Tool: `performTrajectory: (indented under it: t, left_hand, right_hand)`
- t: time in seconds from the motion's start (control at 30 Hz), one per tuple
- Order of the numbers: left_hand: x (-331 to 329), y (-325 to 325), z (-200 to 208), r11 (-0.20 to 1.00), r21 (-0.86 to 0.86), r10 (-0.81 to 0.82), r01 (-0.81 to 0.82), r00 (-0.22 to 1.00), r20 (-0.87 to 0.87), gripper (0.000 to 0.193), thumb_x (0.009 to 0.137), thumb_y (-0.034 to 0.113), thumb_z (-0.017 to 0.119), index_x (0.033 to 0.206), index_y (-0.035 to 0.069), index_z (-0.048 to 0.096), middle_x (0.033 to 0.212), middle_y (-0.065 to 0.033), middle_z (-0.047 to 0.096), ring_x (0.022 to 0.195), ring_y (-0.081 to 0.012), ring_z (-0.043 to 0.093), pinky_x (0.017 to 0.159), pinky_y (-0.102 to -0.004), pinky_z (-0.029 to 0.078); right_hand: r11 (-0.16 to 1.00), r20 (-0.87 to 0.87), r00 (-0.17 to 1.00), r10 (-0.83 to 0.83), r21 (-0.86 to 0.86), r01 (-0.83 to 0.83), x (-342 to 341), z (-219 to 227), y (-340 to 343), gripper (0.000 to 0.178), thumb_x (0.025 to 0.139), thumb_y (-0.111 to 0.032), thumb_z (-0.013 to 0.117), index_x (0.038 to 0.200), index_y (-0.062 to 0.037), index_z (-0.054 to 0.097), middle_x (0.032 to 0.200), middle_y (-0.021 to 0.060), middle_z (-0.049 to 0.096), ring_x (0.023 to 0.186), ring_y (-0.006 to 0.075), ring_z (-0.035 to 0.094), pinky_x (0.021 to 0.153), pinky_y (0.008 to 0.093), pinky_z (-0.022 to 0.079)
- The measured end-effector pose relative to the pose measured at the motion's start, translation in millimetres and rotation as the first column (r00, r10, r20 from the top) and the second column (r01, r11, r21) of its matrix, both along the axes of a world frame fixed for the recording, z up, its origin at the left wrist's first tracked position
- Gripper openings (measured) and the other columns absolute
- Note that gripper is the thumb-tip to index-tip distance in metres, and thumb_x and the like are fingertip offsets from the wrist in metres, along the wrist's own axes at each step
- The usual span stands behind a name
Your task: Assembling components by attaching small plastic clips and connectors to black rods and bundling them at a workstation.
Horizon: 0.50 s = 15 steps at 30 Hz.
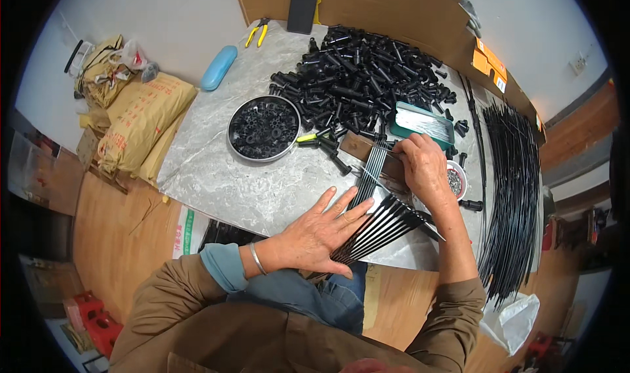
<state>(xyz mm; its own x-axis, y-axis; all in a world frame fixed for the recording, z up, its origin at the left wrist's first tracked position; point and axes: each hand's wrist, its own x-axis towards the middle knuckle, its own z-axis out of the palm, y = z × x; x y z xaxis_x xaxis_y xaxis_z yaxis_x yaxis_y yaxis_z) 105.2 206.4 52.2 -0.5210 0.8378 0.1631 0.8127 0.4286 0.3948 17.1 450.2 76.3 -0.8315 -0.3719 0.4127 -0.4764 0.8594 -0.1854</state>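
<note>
A fan of thin black rods lies across the table's near edge, and its slim upper ends run together toward a wooden block. Spread flat over the rods is my left hand, its fingers stretched out and apart. My right hand is closed beside the rods' upper ends, thumb and fingertips pressed together; what they pinch is too small to make out. A pointed metal tool shows below my right wrist. Close to that hand are a green box of thin white pins and a small bowl of tiny metal parts.
Black plastic tubular parts are heaped at the back. A round tin holds small black rings at the left. Long black rods lie along the right edge. A blue case, yellow-handled pliers and a phone rest farther back, before a cardboard wall.
</note>
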Motion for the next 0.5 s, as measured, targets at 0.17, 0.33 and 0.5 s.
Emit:
performTrajectory:
  t: [0.17, 0.33, 0.5]
  left_hand:
    - [-1, -3, 0, 0.998, 0.068, 0.012, -0.014, 1.000, 0.025, 0.100, 0.065, 0.059, 0.069, 0.139, 0.001, 0.036, 0.152, -0.0165, 0.020, 0.141, -0.0368, 0.014, 0.111, -0.0552, 0.016]
    - [-2, -7, -5, 0.995, 0.094, 0.018, -0.021, 0.999, 0.036, 0.099, 0.063, 0.056, 0.072, 0.138, 0.001, 0.037, 0.151, -0.0168, 0.021, 0.141, -0.0363, 0.015, 0.112, -0.0544, 0.016]
    - [-3, -10, -5, 0.995, 0.094, 0.016, -0.019, 0.999, 0.034, 0.100, 0.063, 0.057, 0.071, 0.139, 0.002, 0.036, 0.152, -0.0155, 0.020, 0.142, -0.0352, 0.013, 0.113, -0.0532, 0.013]
  right_hand:
    - [1.000, -0.058, 0.998, 0.019, 0.019, -0.017, 0, -1, -2, 0.010, 0.074, -0.001, 0.061, 0.082, -0.0059, 0.059, 0.080, 0.0089, 0.056, 0.080, 0.0296, 0.055, 0.070, 0.0399, 0.044]
    - [0.997, -0.035, 0.999, 0.028, 0.069, -0.026, -4, -3, -7, 0.013, 0.072, 0.000, 0.061, 0.084, -0.0052, 0.057, 0.081, 0.0097, 0.055, 0.081, 0.0301, 0.055, 0.070, 0.0401, 0.043]
    - [0.998, 0.016, 0.999, 0.038, 0.050, -0.039, -9, -3, -10, 0.014, 0.074, 0.004, 0.058, 0.085, -0.0031, 0.056, 0.080, 0.0110, 0.053, 0.083, 0.0316, 0.055, 0.072, 0.0397, 0.045]
